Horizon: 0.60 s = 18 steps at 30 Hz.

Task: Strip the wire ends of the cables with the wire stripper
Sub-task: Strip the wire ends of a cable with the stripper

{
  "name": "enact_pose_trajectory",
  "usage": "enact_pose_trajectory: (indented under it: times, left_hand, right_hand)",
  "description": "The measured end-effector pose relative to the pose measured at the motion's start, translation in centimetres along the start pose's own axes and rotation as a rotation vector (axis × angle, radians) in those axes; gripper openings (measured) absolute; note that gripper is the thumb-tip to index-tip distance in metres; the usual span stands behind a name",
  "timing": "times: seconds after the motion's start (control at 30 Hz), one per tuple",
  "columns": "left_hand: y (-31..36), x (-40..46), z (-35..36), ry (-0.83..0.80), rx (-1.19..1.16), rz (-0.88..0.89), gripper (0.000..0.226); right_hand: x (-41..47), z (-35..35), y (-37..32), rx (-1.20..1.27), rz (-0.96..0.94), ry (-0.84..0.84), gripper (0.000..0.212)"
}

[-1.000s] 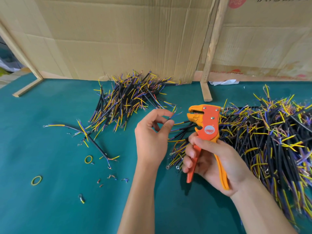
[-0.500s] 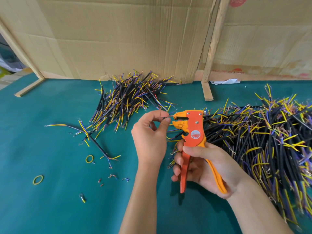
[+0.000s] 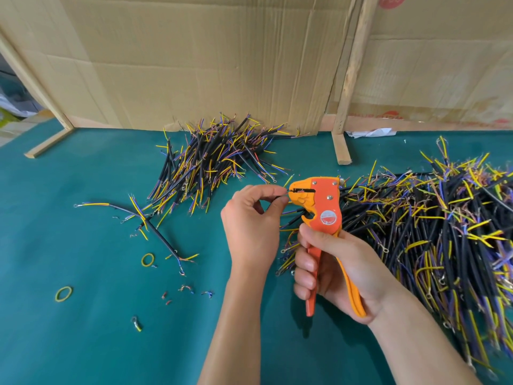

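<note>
**One wire end in the stripper, a big heap still waiting**

The left hand (image 3: 251, 226) pinches a thin wire end (image 3: 283, 193) between thumb and forefinger and feeds it into the mouth of the orange wire stripper (image 3: 319, 202). The right hand (image 3: 330, 270) grips the two handles of the tool with curled fingers. The tool is held above the green bench (image 3: 97, 329), between the two heaps.

The pile of cables at the back (image 3: 216, 162) shows bare, frayed tips, so it is probably the finished part, though the tips are too small to be sure. The much larger heap on the right (image 3: 444, 232) seems to be still waiting, so I judge that most of the work is left. Small bits of cut insulation (image 3: 184, 289) lie on the bench.

The long axis of the stripper runs nearly upright in the view, handles toward the person, head away. Its mouth points to the left, and the wire end lies almost horizontal, entering from the left.
</note>
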<state>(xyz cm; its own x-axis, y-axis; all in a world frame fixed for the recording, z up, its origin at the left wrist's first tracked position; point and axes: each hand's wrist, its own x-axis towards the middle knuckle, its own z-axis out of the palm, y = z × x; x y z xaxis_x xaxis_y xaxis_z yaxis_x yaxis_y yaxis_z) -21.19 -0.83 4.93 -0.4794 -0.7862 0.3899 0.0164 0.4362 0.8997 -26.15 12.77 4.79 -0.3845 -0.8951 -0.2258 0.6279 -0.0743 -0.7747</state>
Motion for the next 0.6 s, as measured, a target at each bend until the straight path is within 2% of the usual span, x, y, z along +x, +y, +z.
enact_pose_trajectory:
  times: [0.1, 0.2, 0.33, 0.47, 0.53, 0.6]
  left_hand:
    - [0.0, 0.1, -0.2, -0.032, -0.005, 0.006, 0.031]
    - [0.0, 0.1, -0.1, -0.128, 0.003, 0.042, 0.038]
    - [0.0, -0.3, 0.4, -0.167, 0.036, 0.057, 0.030]
    - [-0.2, 0.0, 0.0, -0.159, -0.020, 0.011, 0.037]
    - [0.1, -0.3, 0.0, -0.264, -0.094, -0.031, 0.038]
    - [0.8, -0.6, 0.2, -0.433, -0.274, -0.114, 0.046]
  right_hand:
    - [0.1, 0.1, 0.0, -0.021, -0.034, 0.080, 0.036]
    - [0.1, 0.2, -0.2, 0.002, -0.081, 0.119, 0.034]
    - [-0.3, -0.1, -0.5, 0.035, -0.073, 0.056, 0.024]
    - [-0.3, -0.7, -0.6, 0.037, -0.108, 0.017, 0.021]
    - [-0.2, -1.0, -0.6, 0.070, -0.152, 0.016, 0.033]
    - [-0.1, -1.6, -0.7, 0.134, -0.205, 0.044, 0.048]
